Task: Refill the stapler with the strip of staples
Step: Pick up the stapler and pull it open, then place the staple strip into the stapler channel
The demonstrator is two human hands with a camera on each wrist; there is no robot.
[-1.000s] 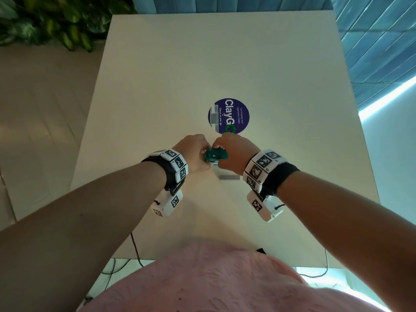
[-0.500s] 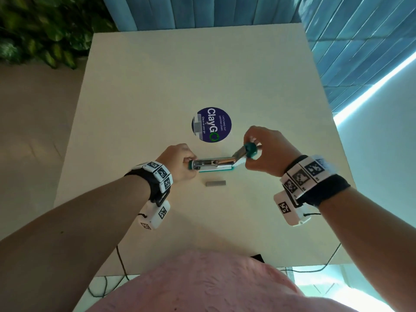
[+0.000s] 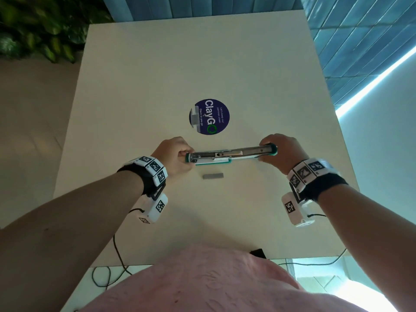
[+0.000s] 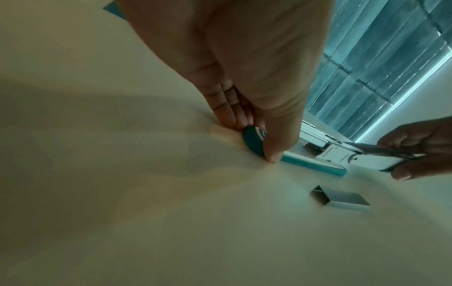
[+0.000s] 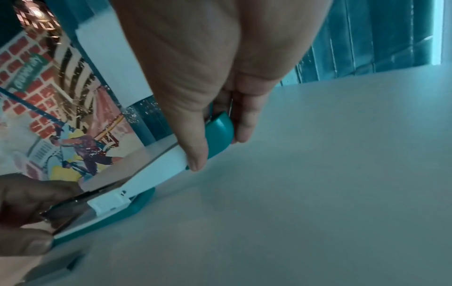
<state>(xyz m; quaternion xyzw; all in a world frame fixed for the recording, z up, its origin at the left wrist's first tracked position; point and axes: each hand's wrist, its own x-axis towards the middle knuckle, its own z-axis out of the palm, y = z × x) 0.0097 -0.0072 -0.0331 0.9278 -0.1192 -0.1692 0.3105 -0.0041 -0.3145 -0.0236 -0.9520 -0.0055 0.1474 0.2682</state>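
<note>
Both the left hand (image 3: 174, 155) and right hand (image 3: 281, 152) pinched the rigid, splayed-open stapler (image 3: 229, 155) by its ends; the brittle-looking strip of staples (image 3: 213, 176) probably wanted a light pinch along its sides

the stapler (image 3: 229, 155) lies opened out flat across the table (image 3: 157, 64), end to end from left to right, between the left hand (image 3: 174, 157) at its left end and the right hand (image 3: 281, 153) at its right end; the strip of staples (image 3: 213, 176) lies on the table just nearer the person, apart from it; a round sticker (image 3: 209, 116) lies beyond the stapler
</note>
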